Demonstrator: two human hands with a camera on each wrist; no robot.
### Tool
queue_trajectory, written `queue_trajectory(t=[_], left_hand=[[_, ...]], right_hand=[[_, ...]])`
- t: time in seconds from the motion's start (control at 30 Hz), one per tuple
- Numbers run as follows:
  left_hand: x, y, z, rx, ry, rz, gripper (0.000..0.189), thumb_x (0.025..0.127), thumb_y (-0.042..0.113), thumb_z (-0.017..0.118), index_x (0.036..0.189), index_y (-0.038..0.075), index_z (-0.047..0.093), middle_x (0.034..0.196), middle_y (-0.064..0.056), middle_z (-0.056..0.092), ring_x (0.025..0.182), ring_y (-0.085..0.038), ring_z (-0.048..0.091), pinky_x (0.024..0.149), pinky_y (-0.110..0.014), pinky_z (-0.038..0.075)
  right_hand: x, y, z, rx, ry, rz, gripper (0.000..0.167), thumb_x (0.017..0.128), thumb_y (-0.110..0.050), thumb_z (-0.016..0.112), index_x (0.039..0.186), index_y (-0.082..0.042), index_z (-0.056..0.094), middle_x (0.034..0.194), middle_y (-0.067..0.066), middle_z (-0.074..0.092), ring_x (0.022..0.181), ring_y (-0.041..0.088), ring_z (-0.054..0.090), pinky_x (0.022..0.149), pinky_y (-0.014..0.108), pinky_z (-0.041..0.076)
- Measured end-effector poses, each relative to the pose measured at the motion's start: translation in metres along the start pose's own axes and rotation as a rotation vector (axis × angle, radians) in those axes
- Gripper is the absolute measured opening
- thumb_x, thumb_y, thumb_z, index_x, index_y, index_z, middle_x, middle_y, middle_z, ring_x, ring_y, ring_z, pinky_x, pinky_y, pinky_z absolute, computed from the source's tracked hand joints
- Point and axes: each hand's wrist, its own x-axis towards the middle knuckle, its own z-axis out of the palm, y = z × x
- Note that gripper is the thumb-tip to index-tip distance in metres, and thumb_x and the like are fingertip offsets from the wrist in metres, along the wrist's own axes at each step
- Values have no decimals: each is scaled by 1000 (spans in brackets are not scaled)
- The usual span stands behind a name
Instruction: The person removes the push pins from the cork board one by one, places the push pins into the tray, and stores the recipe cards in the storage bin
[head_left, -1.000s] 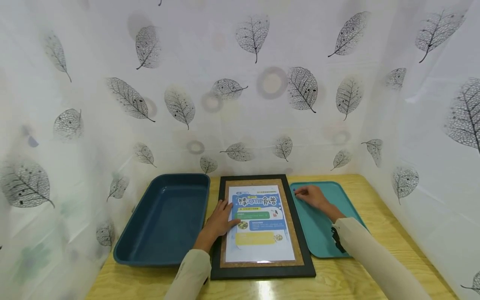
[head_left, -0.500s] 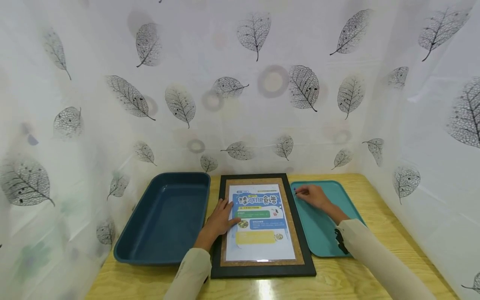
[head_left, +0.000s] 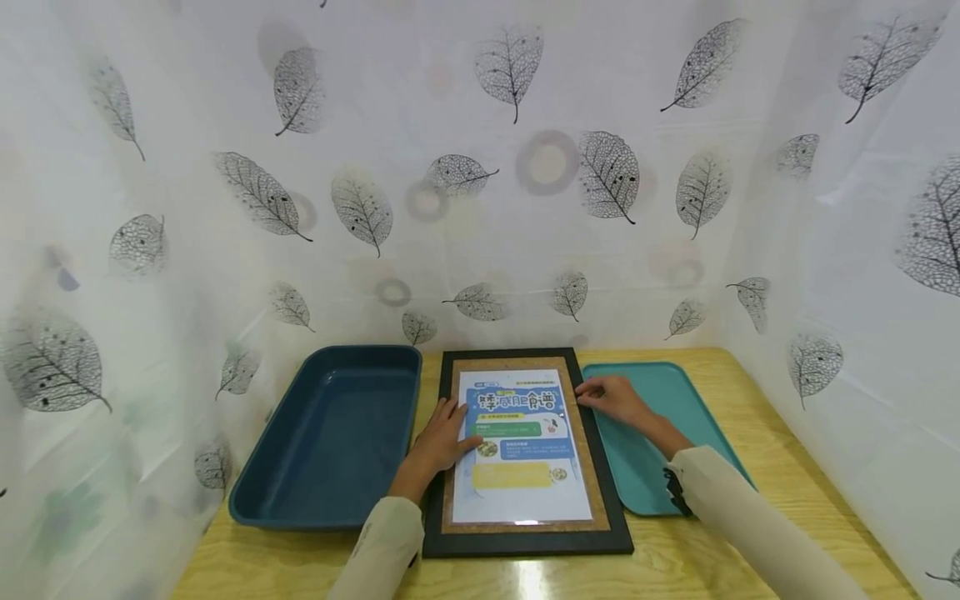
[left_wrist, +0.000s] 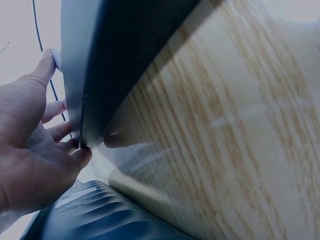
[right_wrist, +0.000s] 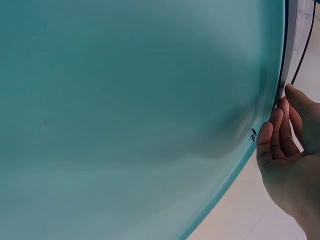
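A black-framed cork board (head_left: pixel 528 546) lies on the table, bearing a printed poster (head_left: pixel 521 500) with a shiny surface. My left hand (head_left: pixel 437 442) rests spread over the board's left border, its thumb reaching onto the poster. Seen from the left wrist, the fingertips of the left hand (left_wrist: pixel 37 130) touch the frame's side. My right hand (head_left: pixel 617 400) is at the board's upper right border, thumb and fingers pinched together; what they hold is mostly hidden, apparently a push pin. In the right wrist view, small dark push pins (right_wrist: pixel 252 135) lie in the teal tray's corner beside the right hand (right_wrist: pixel 292 145).
A deep dark-blue bin (head_left: pixel 322 517) stands left of the board. The shallow teal tray (head_left: pixel 652 467) lies right against the board's right side. A leaf-printed curtain (head_left: pixel 465 250) encloses the wooden table (head_left: pixel 765 433) at the back and sides.
My right hand has moved left from the tray's upper left corner to the board's right border, fingers still pinched. My left hand stays in place on the board.
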Motion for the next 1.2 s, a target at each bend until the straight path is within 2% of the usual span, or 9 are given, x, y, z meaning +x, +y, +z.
queue_trajectory(t=[0.3,0.67,0.97,1.2], left_hand=[[-1,1,-2,10,-6,7,79,98,45,70,160,7,39,171,-15,21,159,-37,10,124,-56,25],[-2,1,-2,9,2,24,78,99,45,70,160,6,40,171,-16,22,159,-38,12,123,-56,26],[-3,1,-1,-2,0,12,79,98,45,70,160,7,39,171,-15,21,159,-37,11,124,-56,25],[-5,3,-2,-7,6,-3,78,98,44,71,160,8,40,172,-14,21,159,-36,11,123,-57,26]], right_hand=[[-2,-5,12,-23,-19,-46,17,92,-13,80,105,-1,80,86,0,74,77,13,67,66,28,55],[-3,-7,16,-19,-12,-108,17,91,-11,80,105,-1,80,86,1,74,75,12,65,64,28,52],[-5,-5,16,3,-39,-147,17,92,-9,79,107,-2,81,87,0,76,74,9,64,63,25,51],[-5,-11,16,20,-47,-123,16,93,-7,77,108,-2,80,88,1,75,73,8,62,63,25,50]])
